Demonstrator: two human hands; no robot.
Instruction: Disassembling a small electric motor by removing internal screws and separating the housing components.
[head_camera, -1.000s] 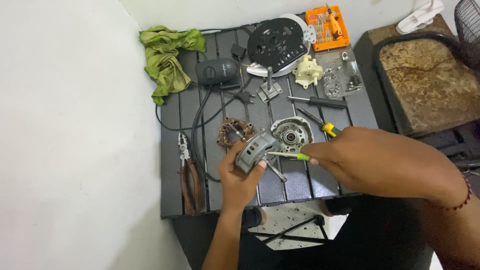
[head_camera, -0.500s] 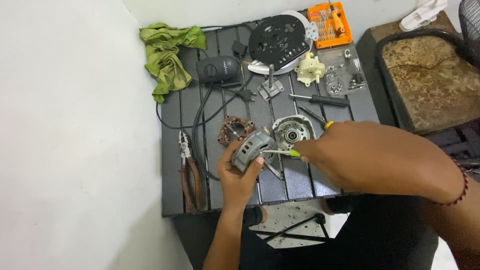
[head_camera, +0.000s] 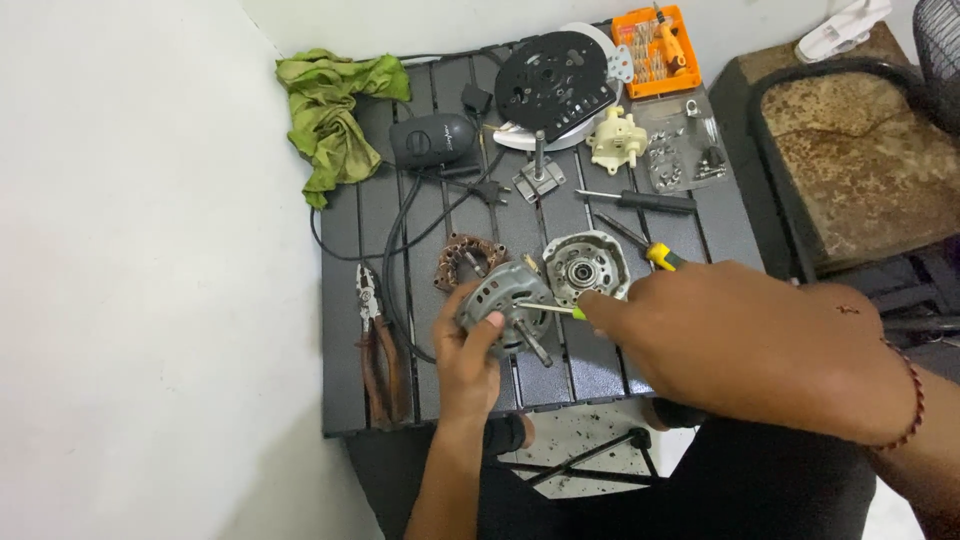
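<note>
The left hand grips a grey motor housing just below the middle of the frame, fingers curled round its lower edge; the right hand comes in from the right, closed on a green-handled screwdriver whose thin blade reaches the housing's face.

Judging by how things lie, the motor is already well apart: the copper-wound coil ring sits on the counter just left of the housing; the other housing half, bearing showing, lies just to its upper right; the black round plate, a cream gearbox and a bag of screws wait at the top; the housing in hand seems not yet finished with, since the blade is working at it.

The housing's shaft sticks out toward the lower right of the frame, tilted, so its long axis runs upper left to lower right; the screwdriver lies nearly level, tip pointing left; pliers rest at the counter's left edge.
</note>
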